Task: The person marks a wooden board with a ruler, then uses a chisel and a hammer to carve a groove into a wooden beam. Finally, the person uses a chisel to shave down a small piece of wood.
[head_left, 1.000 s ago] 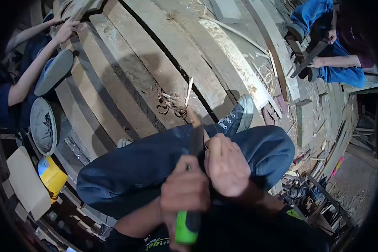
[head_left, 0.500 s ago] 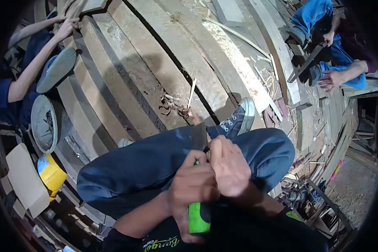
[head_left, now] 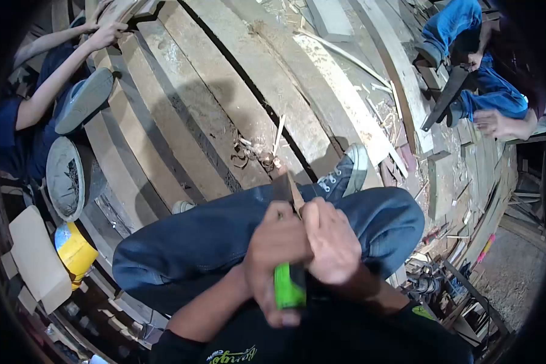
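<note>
My left hand (head_left: 278, 258) is closed around a green-handled tool (head_left: 289, 286), slightly blurred by motion. A flat dark blade (head_left: 280, 187) sticks out beyond my fingers, over my lap. Against it, my right hand (head_left: 333, 242) is closed on a narrow piece of wood (head_left: 296, 195), whose pale tip points away from me beside the blade. Its rest is hidden by my fingers. The two hands touch or nearly touch between my bent knees. Curled shavings (head_left: 249, 151) lie on the planks just past my legs.
Long wooden planks (head_left: 224, 79) form the floor, with a dark gap between two. At right, a person holds a handsaw (head_left: 446, 97); at upper left, another person's hands (head_left: 106, 33) hold wood. A bucket (head_left: 67, 179) and a yellow container (head_left: 74, 255) stand left.
My left hand and the green-handled tool have moved slightly away from my body; more of the wood's tip shows. The right-hand person's saw has shifted, and that person's lower hand has moved right and down.
</note>
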Demonstrator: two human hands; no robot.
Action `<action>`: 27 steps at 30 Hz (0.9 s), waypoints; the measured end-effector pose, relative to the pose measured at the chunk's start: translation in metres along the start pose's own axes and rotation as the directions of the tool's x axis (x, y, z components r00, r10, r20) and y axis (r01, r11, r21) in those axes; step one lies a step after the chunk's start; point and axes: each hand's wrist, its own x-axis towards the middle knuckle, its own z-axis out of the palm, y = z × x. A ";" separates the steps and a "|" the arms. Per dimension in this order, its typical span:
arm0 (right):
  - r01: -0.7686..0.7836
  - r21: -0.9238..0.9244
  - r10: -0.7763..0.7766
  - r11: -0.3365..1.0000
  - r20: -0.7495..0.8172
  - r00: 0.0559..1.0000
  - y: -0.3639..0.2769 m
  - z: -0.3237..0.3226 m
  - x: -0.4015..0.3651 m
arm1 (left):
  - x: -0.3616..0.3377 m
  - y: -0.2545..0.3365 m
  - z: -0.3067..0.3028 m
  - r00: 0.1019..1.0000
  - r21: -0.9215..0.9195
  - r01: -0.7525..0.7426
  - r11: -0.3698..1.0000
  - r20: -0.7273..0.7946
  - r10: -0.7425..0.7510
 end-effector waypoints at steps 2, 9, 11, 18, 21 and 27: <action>0.005 0.032 -0.006 0.999 0.008 1.000 0.000 0.002 -0.001 | -0.002 -0.022 -0.006 1.000 0.009 -0.013 1.000 -0.026 0.013; 0.000 -0.057 -0.001 0.998 -0.028 1.000 -0.002 0.004 -0.002 | 0.013 0.016 -0.006 0.993 -0.039 0.119 0.992 -0.008 -0.119; -0.009 -0.076 0.010 0.997 0.014 1.000 -0.004 0.001 -0.004 | 0.000 -0.024 -0.012 0.992 -0.086 0.043 0.995 -0.111 -0.053; -0.021 0.021 0.020 1.000 0.045 0.999 -0.001 0.002 -0.001 | 0.003 -0.010 -0.009 0.997 -0.048 0.067 0.997 0.027 -0.066; -0.065 -0.037 0.068 0.997 0.092 0.993 -0.005 0.000 0.000 | 0.000 -0.036 -0.010 0.995 -0.039 0.094 0.995 -0.034 -0.095; -0.049 -0.001 0.049 0.999 0.111 0.993 -0.002 -0.001 -0.003 | 0.001 -0.015 -0.011 0.996 -0.045 0.068 0.997 0.059 -0.065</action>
